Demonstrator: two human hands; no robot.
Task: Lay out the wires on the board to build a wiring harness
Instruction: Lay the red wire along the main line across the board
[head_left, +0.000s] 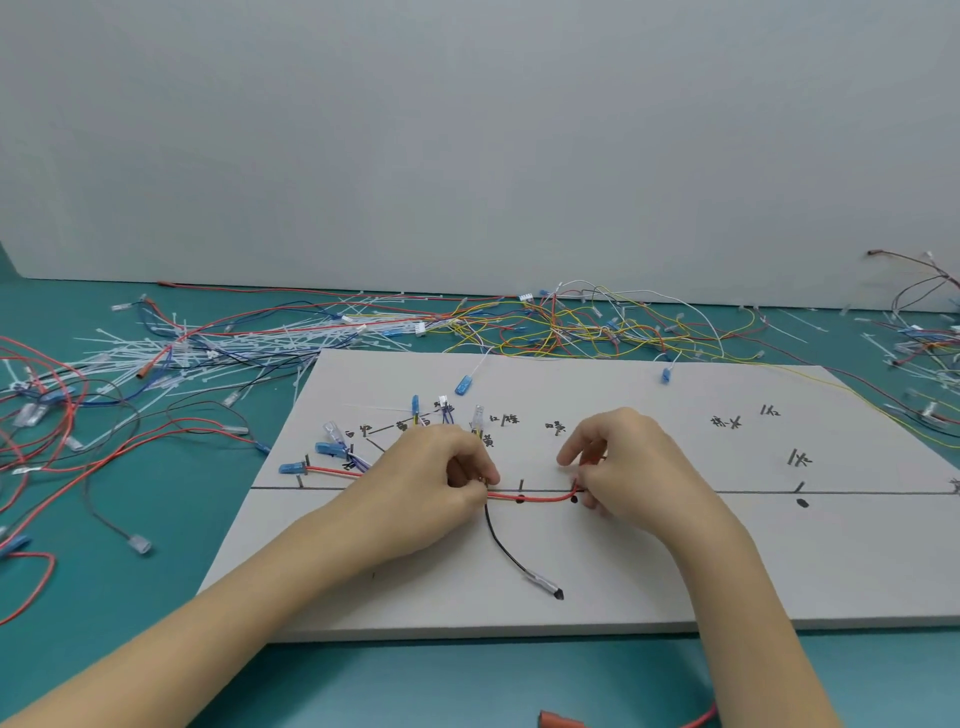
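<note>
- Red wire (535, 499) is lying along the long black guide line (727, 492) drawn across the white board (623, 571), and I am stretching it between my two hands.
- I am pinching it, bunched with other strands, in my left hand (441, 478), fingers curled tight just above the line.
- I am gripping its other part with my right hand (618, 462), thumb and curled fingers closed on it and the forefinger pointing out to the left.
- Below my left hand a black wire (511, 556) is branching off and curving down the board to a capped end.
- To the left, blue terminals (311, 457) are fanning out beside the handwritten labels, so that end looks already placed.
- As I judge it, I am routing the trunk section; most of the line to the right is bare.
- Next I would need to hold the bundle steady and draw the red wire on rightward along the line, past the black dot (802, 503), keeping it taut.
- Spare wires and white cable ties (171, 358) are lying in heaps on the teal surface (467, 686) behind.
</note>
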